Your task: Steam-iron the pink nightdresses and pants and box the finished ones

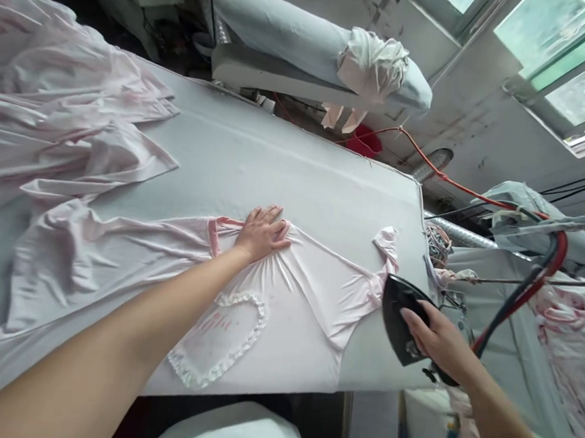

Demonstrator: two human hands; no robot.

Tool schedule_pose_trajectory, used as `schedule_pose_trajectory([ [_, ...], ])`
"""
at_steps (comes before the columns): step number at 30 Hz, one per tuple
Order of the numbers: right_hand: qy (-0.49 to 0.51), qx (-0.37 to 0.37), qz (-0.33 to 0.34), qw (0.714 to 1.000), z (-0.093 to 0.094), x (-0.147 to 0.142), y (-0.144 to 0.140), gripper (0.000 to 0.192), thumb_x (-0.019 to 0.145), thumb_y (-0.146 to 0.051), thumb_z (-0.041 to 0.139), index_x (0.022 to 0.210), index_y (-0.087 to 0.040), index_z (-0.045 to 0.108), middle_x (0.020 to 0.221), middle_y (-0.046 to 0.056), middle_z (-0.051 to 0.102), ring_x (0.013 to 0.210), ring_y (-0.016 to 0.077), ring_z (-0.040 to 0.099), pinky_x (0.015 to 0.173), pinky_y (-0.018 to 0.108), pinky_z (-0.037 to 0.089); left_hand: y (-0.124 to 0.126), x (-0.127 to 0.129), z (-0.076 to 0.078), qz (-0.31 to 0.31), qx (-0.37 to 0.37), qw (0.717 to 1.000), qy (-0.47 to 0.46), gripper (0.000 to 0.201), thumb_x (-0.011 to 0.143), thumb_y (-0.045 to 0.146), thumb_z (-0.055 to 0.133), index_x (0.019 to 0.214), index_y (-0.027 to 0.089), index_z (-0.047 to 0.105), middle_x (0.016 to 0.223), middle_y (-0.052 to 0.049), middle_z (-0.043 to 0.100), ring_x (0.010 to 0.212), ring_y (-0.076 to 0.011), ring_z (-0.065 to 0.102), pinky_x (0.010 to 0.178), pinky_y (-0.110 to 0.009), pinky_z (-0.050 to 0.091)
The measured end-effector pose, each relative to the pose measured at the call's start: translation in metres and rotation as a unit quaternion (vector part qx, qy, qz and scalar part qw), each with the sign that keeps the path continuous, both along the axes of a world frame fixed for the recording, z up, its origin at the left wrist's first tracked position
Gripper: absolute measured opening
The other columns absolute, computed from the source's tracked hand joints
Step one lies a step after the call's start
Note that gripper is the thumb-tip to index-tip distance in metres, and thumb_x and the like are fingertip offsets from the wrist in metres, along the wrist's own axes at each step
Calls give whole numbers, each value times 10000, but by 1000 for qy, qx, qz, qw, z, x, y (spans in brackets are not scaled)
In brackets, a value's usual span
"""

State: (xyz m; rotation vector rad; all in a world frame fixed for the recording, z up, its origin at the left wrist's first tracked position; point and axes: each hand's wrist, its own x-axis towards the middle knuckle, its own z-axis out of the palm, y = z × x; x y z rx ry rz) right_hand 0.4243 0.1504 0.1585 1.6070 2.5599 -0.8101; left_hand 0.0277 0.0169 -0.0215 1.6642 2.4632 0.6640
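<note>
A pale pink garment with a ruffled heart on its front lies spread over the padded ironing table. My left hand lies on it beside the darker pink neckline, fingers stretched out and palm down; what is under the palm is hidden. At the right end of the table, my right hand is closed around a black steam iron. The iron is tilted, its edge by the gathered cuff of the sleeve. Whether it touches the cloth I cannot tell.
More pale pink garments are heaped at the far left. A padded pressing arm with a crumpled cloth stands behind the table. Red and dark hoses run to the iron. Pink clothing hangs at the right.
</note>
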Motion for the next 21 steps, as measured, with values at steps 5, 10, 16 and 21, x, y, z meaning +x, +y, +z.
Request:
schedule_pose_trajectory([
  [5, -8, -112, 95, 989, -28, -106, -61, 351, 928, -554, 533, 971, -228, 653, 874, 53, 722, 768, 221, 661, 659, 298, 471, 1, 2, 6, 22, 15, 999, -25, 347, 867, 521, 671, 1074, 250, 735, 1581, -86, 482, 1496, -273, 367, 1257, -465, 198],
  [10, -53, -87, 103, 990, -67, -156, -88, 348, 893, -567, 610, 924, -227, 676, 876, 59, 740, 807, 231, 678, 685, 289, 431, 15, 0, 10, 112, 54, 989, -78, 217, 881, 451, 660, 846, 255, 748, 1415, -49, 625, 1319, -286, 511, 1138, -459, 359],
  [16, -27, -44, 102, 993, -71, -226, -73, 459, 897, -662, 574, 982, -235, 716, 920, 72, 758, 841, 239, 685, 678, 282, 420, 28, -22, 35, 69, -10, 994, -84, 245, 858, 448, 675, 791, 221, 737, 1278, -77, 690, 1233, -307, 549, 1045, -436, 408],
  [21, -8, -65, 71, 995, -70, -286, -53, 519, 921, -665, 524, 1063, -208, 725, 969, 108, 759, 826, 230, 679, 650, 276, 408, -84, -104, 43, 12, -134, 987, -84, 517, 848, 698, 551, 974, 221, 706, 916, -63, 743, 855, -252, 658, 777, -339, 458],
])
